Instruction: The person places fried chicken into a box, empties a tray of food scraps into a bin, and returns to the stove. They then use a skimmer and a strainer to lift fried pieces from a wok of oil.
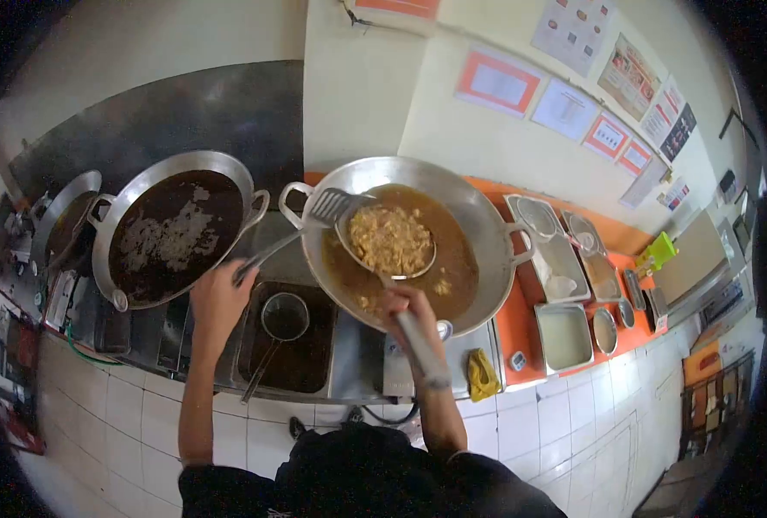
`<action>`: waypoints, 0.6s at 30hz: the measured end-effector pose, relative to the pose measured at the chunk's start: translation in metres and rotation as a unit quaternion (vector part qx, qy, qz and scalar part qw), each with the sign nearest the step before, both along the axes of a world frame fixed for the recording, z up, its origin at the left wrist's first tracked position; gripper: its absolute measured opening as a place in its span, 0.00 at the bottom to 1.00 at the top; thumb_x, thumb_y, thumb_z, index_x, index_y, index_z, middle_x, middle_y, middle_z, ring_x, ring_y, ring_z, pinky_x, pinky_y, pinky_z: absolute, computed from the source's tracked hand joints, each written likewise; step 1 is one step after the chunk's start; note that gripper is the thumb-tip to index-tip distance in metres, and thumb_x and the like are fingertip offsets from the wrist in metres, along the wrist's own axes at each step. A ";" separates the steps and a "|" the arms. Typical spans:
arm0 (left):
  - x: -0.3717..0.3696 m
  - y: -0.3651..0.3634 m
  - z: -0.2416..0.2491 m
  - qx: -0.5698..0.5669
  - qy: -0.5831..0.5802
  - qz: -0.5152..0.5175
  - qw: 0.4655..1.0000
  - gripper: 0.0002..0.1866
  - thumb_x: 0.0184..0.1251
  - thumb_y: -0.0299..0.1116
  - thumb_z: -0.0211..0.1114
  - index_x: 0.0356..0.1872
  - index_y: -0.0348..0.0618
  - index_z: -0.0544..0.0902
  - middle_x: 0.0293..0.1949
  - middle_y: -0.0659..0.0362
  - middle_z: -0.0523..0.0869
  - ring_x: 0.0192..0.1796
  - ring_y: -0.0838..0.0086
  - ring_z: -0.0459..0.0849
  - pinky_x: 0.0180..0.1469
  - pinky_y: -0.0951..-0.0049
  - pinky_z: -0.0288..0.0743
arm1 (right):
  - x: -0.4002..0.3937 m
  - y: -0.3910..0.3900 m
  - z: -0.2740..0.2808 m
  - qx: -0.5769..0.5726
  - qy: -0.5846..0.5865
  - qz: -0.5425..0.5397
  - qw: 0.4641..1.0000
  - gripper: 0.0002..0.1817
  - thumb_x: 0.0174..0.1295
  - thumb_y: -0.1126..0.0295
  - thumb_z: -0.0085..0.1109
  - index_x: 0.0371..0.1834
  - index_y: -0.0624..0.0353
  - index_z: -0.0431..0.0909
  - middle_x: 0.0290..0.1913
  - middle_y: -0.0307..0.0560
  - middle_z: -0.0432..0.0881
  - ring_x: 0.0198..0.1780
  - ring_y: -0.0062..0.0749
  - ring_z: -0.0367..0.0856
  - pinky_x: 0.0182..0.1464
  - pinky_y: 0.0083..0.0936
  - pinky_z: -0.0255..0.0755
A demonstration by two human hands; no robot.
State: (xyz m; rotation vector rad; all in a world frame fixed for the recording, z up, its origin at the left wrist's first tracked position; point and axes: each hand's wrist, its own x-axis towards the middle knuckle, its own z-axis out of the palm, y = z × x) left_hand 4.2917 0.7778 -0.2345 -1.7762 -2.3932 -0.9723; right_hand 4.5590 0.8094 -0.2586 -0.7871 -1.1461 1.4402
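Note:
My left hand point(217, 298) is closed around the handle of a slotted spatula point(330, 208). The spatula's head overlaps the left rim of a large metal wok point(485, 211), beside a skimmer full of food. My right hand point(407, 312) grips the thick handle of that skimmer point(420, 347), whose round bowl is over the brown oil point(459, 289) in the wok. Golden-brown fried pieces point(390, 237) are heaped in the skimmer. A few loose pieces point(442, 287) float in the oil nearby.
A second wok point(230, 162) on the left holds dark oil with pale foam. Between the woks, a small strainer point(285, 316) lies over a dark rectangular basin point(321, 380). To the right, a yellow cloth point(483, 375), metal trays point(564, 338) and bowls point(605, 331) sit along the orange counter.

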 end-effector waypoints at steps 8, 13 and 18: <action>-0.012 -0.149 -0.085 -0.088 -0.164 0.111 0.976 0.17 0.56 0.41 0.62 0.37 0.36 0.81 0.28 0.46 0.82 0.30 0.59 0.82 0.33 0.67 0.72 | 0.015 0.056 -0.083 0.099 -0.075 -0.017 0.992 0.16 0.59 0.69 0.48 0.46 0.69 0.69 0.40 0.45 0.74 0.36 0.22 0.72 0.41 0.13 0.67; -0.023 -0.189 -0.119 -0.248 -0.120 0.075 0.958 0.14 0.58 0.42 0.58 0.33 0.42 0.80 0.25 0.52 0.82 0.29 0.57 0.81 0.32 0.63 0.73 | 0.003 0.083 -0.057 -0.388 0.519 0.117 0.753 0.05 0.55 0.82 0.44 0.25 0.65 0.60 0.23 0.43 0.64 0.22 0.21 0.64 0.26 0.14 0.68; -0.016 -0.162 -0.164 -0.248 -0.031 -0.021 0.968 0.13 0.58 0.40 0.58 0.31 0.38 0.79 0.25 0.51 0.81 0.29 0.58 0.81 0.35 0.62 0.75 | -0.007 0.078 -0.056 -0.385 0.553 0.097 0.732 0.05 0.55 0.82 0.43 0.25 0.65 0.60 0.24 0.42 0.64 0.22 0.21 0.63 0.26 0.14 0.67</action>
